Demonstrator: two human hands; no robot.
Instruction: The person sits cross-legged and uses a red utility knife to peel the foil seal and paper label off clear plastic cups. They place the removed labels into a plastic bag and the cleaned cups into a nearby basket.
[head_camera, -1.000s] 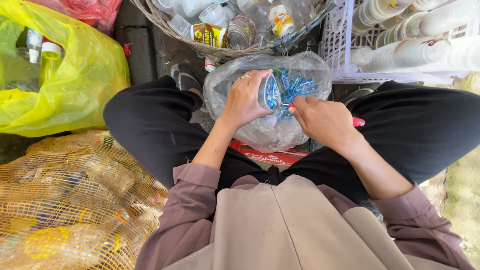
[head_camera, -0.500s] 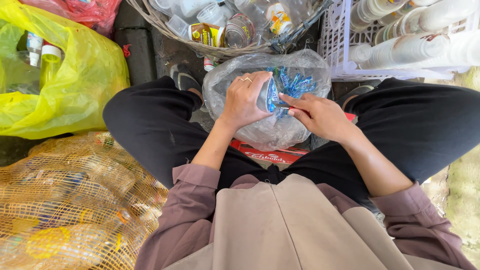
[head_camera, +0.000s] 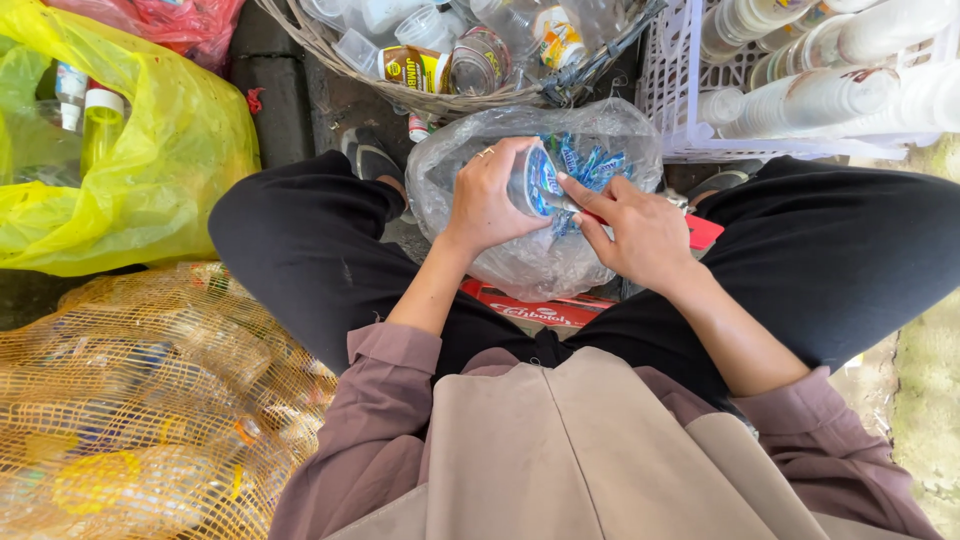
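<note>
My left hand (head_camera: 490, 200) is wrapped around a small clear plastic cup (head_camera: 535, 183) with a blue-and-white label, fingers (head_camera: 497, 165) curled shut on its side, cup lying on its side with the mouth toward my right hand (head_camera: 630, 228). Right hand: thumb and forefinger pinched at the cup's rim — whether they grip the label or the sealing film, I cannot tell. A red object (head_camera: 703, 232) shows just behind the right hand; its kind is not clear. The cup sits directly above the clear plastic bag (head_camera: 520, 265), which rests between my knees and holds a heap of blue label scraps (head_camera: 590, 162). Under the near edge of the bag lies a red flat carton (head_camera: 530, 310). Beyond the bag, a woven basket (head_camera: 330, 45) holds clear bottles and cups. To the right of the bag and past it, a white plastic crate (head_camera: 665, 80) holds stacked white cups (head_camera: 820, 95). To the left of the bag, past my left knee, a yellow plastic bag (head_camera: 170, 160) holds bottles; nearer than it — still left of the clear bag — an orange mesh sack (head_camera: 140, 400) is full of crushed bottles.
</note>
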